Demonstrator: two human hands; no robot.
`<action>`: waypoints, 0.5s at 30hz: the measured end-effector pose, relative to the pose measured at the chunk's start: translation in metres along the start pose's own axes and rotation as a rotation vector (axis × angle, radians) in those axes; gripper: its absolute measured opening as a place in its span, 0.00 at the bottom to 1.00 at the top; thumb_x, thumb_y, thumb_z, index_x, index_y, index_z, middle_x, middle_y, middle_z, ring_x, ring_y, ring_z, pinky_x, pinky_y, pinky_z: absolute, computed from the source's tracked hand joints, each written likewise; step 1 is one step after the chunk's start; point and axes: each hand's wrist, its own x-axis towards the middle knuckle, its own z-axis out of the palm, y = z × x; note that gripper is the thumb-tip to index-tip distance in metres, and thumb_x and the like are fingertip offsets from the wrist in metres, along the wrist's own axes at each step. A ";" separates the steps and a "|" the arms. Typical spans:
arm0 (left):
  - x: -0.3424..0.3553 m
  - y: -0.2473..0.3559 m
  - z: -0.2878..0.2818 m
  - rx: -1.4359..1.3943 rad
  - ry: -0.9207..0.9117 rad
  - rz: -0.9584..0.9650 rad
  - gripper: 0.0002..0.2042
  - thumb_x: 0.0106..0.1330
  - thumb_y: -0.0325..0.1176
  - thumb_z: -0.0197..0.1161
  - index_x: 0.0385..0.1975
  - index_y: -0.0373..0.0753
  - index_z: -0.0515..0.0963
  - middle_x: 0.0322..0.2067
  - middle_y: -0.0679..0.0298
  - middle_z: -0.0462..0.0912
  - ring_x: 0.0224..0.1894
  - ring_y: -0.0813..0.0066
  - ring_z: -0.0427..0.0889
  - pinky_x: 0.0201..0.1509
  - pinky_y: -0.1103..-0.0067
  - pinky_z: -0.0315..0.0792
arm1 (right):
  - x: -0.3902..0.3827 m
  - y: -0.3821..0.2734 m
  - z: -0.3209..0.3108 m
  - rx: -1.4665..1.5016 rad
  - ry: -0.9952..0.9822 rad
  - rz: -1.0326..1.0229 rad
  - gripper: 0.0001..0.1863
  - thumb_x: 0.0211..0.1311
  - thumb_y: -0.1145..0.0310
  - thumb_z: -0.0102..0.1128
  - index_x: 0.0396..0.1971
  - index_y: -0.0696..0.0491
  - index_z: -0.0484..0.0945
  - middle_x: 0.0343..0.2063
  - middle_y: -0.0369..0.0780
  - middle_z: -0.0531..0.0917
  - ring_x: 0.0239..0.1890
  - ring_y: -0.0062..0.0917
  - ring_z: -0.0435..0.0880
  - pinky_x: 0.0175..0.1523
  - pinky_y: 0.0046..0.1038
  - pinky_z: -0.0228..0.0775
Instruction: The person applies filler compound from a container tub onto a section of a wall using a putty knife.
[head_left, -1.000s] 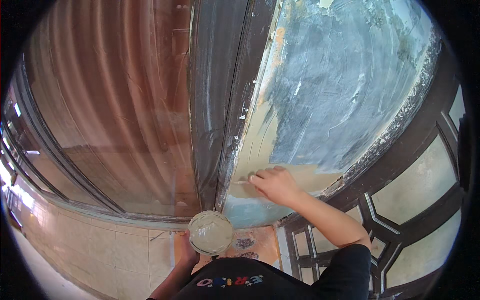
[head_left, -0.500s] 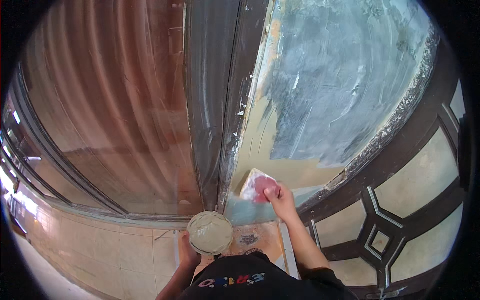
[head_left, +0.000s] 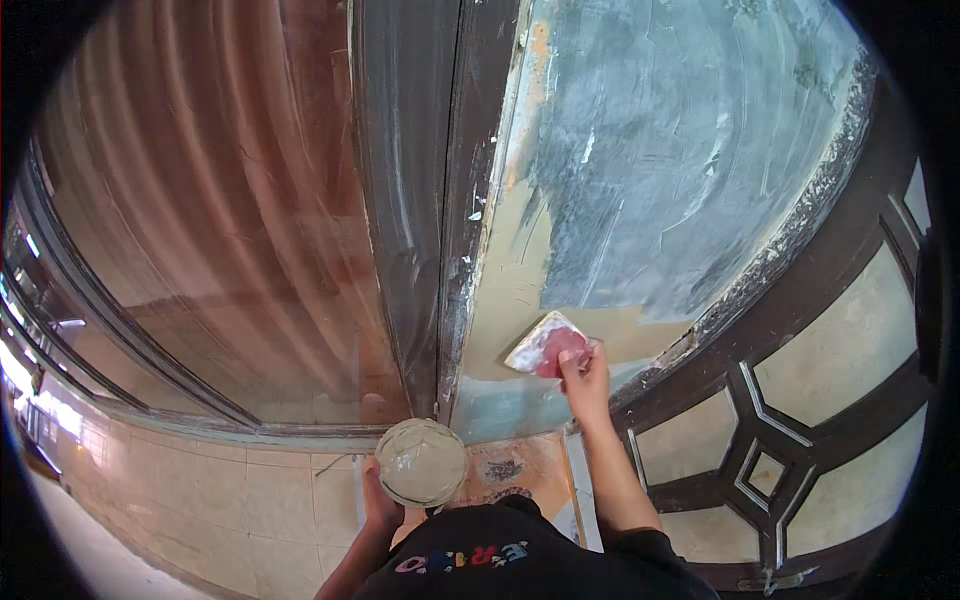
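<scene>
A red, flat putty spreader (head_left: 548, 346), smeared with whitish paste, is pinched in my right hand (head_left: 588, 385), thumb on its face. It lies against or close over the low part of the wall panel (head_left: 640, 180), on a beige coated band (head_left: 487, 340). Above that band the panel is streaky grey-blue; a pale blue strip runs below it. My left hand (head_left: 380, 500) grips the side of a round tub of cream-coloured putty (head_left: 422, 462), held near my body. Most of the left fingers are hidden by the tub.
A dark door post (head_left: 410, 200) stands left of the panel, beside a glass pane with a reddish curtain (head_left: 220, 200) behind it. At the right is a dark wooden door (head_left: 740, 450) with pale insets. Tiled floor (head_left: 210, 470) lies at lower left.
My right hand and the spreader have moved up and to the right across the beige band. The left hand keeps the tub in nearly the same place.
</scene>
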 end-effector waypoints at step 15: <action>0.006 0.000 0.015 0.103 -0.060 -0.027 0.24 0.68 0.47 0.35 0.53 0.35 0.65 0.51 0.59 0.71 0.55 0.68 0.68 0.60 0.73 0.60 | 0.020 -0.116 0.097 0.761 -0.304 0.091 0.16 0.62 0.61 0.52 0.44 0.54 0.64 0.31 0.37 0.77 0.20 0.19 0.77 0.22 0.19 0.67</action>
